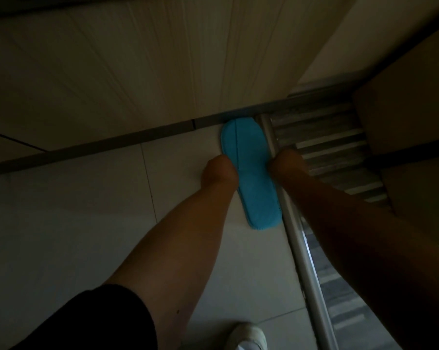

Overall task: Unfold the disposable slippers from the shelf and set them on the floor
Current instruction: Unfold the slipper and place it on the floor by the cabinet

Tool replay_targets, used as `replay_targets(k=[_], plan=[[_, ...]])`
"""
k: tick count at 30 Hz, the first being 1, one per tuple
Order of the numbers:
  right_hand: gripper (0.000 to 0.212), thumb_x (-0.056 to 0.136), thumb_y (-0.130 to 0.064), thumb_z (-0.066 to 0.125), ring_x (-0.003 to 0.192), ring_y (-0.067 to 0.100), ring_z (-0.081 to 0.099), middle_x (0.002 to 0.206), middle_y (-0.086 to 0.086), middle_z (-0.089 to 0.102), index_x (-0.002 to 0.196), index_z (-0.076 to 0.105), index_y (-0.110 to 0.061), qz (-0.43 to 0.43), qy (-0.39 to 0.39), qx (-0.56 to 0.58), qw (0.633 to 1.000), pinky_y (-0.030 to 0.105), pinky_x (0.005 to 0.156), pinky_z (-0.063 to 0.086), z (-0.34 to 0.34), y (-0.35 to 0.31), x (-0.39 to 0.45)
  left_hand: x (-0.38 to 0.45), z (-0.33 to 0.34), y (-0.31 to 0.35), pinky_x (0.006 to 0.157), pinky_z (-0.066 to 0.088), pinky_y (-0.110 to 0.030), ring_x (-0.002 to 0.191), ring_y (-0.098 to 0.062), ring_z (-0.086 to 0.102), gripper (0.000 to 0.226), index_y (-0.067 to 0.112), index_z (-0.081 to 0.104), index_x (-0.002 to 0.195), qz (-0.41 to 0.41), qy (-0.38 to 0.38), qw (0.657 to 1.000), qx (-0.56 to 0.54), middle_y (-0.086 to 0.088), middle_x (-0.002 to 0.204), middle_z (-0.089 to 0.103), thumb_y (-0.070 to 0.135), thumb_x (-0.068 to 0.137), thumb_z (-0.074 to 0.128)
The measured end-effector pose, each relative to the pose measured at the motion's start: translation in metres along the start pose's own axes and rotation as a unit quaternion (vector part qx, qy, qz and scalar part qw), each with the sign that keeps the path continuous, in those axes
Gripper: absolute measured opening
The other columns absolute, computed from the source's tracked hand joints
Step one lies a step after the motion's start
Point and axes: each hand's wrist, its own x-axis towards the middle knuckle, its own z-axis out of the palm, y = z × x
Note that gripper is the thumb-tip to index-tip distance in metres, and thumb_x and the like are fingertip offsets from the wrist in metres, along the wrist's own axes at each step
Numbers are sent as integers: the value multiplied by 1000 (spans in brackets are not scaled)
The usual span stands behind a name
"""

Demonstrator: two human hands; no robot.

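Note:
A flat blue disposable slipper (pixel 251 173) lies on the pale tiled floor (pixel 87 223), its toe end against the dark skirting of the wall. My left hand (pixel 219 171) grips its left edge near the middle. My right hand (pixel 287 166) grips its right edge at the same height. Both hands are curled, with the fingers hidden under or behind the slipper's sides. The scene is dim. Only one slipper is in view.
A light metal rail (pixel 303 261) runs along the slipper's right side, with a striped grey mat or grating (pixel 334 147) beyond it. A cardboard-coloured box (pixel 410 109) stands at the right. A white shoe (pixel 248 337) shows at the bottom edge. The panelled wall (pixel 137 72) fills the top.

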Motion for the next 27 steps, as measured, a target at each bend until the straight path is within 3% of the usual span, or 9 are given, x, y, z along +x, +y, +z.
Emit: replay_targets(k=[13,21,23,27], plan=[[35,97,-24,55,117,33,58,127,20,58,124,55,-2,-12,-3,-47,999,44,98,49,-8,-2,-14,-15,-24,-3,87,47,-35,113,-31,57,30,-1,59,116,22,-47,997,48,-20,125,59,21,101,45],[27,97,-31,47,88,26,60,98,11,63,102,62,-10,-70,23,-113,991,37,74,48,-81,-13,-101,-95,-103,-6,73,42,-32,103,-32,59,44,0,53,120,132,-8,966,223,-20,118,60,36,102,35],[32,96,-35,47,91,29,61,101,13,63,105,63,-9,-111,34,-127,985,40,78,50,-107,-17,-141,-134,-136,4,76,44,-35,103,-33,58,44,3,55,119,179,13,944,278,-19,117,60,38,100,36],[43,95,-41,46,117,34,51,124,15,57,124,58,-11,-201,69,-148,966,43,100,40,-167,-26,-229,-217,-208,36,100,37,-39,122,-33,46,49,7,50,129,235,27,904,356,-16,132,52,43,97,38]])
